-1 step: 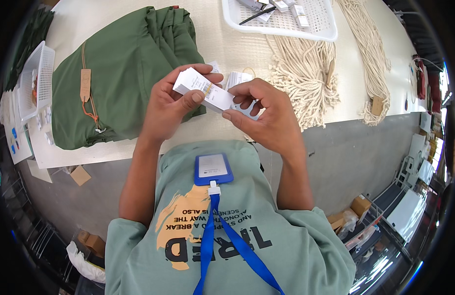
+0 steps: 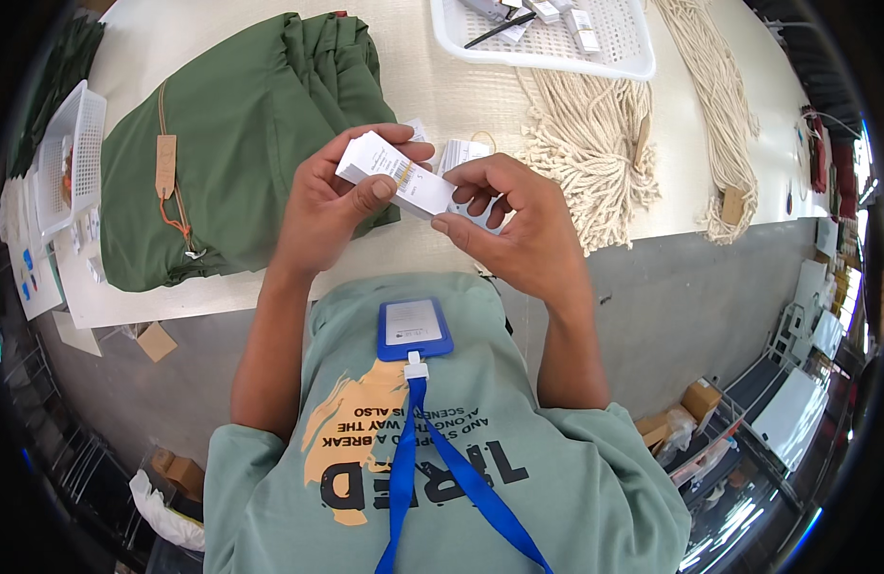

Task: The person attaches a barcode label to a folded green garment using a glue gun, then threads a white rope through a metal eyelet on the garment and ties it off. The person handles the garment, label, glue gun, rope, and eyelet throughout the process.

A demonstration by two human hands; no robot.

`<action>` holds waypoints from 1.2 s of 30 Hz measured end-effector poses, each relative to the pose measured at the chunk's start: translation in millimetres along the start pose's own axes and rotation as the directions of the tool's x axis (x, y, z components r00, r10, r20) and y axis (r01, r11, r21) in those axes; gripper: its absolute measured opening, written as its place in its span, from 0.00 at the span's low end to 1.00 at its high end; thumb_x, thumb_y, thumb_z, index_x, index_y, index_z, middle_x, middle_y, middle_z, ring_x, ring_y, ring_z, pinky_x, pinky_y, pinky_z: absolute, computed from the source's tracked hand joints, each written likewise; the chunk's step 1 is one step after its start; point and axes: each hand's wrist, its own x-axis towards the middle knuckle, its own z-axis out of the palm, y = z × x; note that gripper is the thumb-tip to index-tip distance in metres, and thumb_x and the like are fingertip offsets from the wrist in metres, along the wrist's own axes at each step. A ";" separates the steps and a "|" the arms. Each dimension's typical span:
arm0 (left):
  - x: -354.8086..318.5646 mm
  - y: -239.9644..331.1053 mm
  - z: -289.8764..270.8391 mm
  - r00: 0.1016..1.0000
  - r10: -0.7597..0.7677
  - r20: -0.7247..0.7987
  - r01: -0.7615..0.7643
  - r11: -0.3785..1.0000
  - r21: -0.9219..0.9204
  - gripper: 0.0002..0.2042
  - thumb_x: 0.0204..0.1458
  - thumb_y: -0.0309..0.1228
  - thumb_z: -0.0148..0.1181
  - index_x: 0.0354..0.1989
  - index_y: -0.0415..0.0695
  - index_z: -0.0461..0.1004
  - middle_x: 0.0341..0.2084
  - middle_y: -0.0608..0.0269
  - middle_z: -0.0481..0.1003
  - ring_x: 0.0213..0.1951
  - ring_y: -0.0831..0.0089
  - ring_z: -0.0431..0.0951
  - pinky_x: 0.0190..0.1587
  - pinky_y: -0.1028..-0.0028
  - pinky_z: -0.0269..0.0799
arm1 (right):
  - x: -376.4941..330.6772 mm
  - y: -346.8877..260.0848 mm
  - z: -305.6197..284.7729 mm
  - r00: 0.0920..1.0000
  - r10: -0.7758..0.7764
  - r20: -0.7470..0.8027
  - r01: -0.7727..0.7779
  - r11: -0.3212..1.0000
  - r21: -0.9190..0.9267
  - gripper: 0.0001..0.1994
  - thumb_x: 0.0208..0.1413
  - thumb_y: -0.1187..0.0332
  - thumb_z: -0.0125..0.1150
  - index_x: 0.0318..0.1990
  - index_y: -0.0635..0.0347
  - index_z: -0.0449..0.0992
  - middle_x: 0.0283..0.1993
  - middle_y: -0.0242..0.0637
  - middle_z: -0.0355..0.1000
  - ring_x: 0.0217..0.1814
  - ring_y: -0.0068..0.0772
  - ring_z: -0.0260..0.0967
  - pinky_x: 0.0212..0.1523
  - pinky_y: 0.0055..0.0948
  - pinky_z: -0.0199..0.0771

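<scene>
My left hand (image 2: 332,196) is closed round a thick stack of white printed paper tags (image 2: 425,191), its thumb pressed on the top face. A yellowish strip crosses the middle of the stack. At the stack's near right end, my right hand (image 2: 518,215) has its thumb and curled fingers closed on the edge. Under those fingers shows a pale bluish piece (image 2: 480,218), too covered to make out. Just beyond my hands, a second stack of white tags (image 2: 461,153) lies on the table, partly hidden by my right fingers, with a thin yellowish loop beside it.
Folded green fabric (image 2: 222,172) with a brown hang tag (image 2: 165,167) lies at left on the pale table (image 2: 155,304). Behind my hands stands a white basket (image 2: 556,63) holding tag bundles and a black pen. Cream cord bundles (image 2: 595,143) lie right; another basket (image 2: 54,182) stands far left.
</scene>
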 end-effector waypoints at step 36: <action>66.4 13.8 31.9 0.967 0.128 0.221 -0.117 0.991 -0.059 0.20 0.61 0.35 0.64 0.57 0.37 0.72 0.48 0.53 0.81 0.50 0.70 0.81 0.56 0.69 0.76 | -2.0 17.0 -45.1 0.946 0.293 0.140 -0.303 0.640 0.706 0.05 0.61 0.72 0.54 0.35 0.64 0.73 0.25 0.39 0.75 0.20 0.23 0.72 0.19 0.23 0.72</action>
